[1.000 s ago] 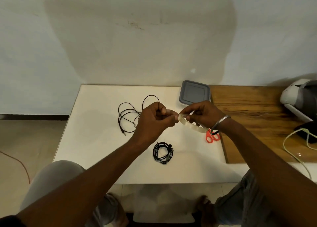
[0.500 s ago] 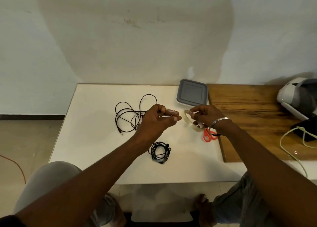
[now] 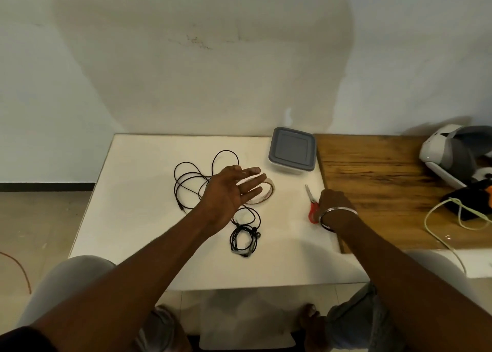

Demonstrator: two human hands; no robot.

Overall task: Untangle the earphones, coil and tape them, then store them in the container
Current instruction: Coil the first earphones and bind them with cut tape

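Observation:
My left hand (image 3: pixel 229 194) hovers palm-up over the white table (image 3: pixel 138 192), fingers spread; a pale bit of tape seems to cling to its fingertips. The clear tape roll (image 3: pixel 263 196) lies on the table just under those fingers. Loose black earphones (image 3: pixel 191 181) sprawl to the left of the hand. A coiled black pair (image 3: pixel 243 241) lies nearer to me. My right hand (image 3: pixel 334 202) is curled over the red handles of the scissors (image 3: pixel 310 197), whose blades point away. The grey-lidded container (image 3: pixel 291 152) stands shut at the back.
A wooden board (image 3: pixel 386 181) adjoins the table on the right. On it lie a white and grey headset (image 3: pixel 452 154) and a pale green cable (image 3: pixel 447 218). My knees are below the table's front edge.
The tape roll has left my right hand and lies on the table. My right hand moved right onto the scissors. My left hand opened from a pinch.

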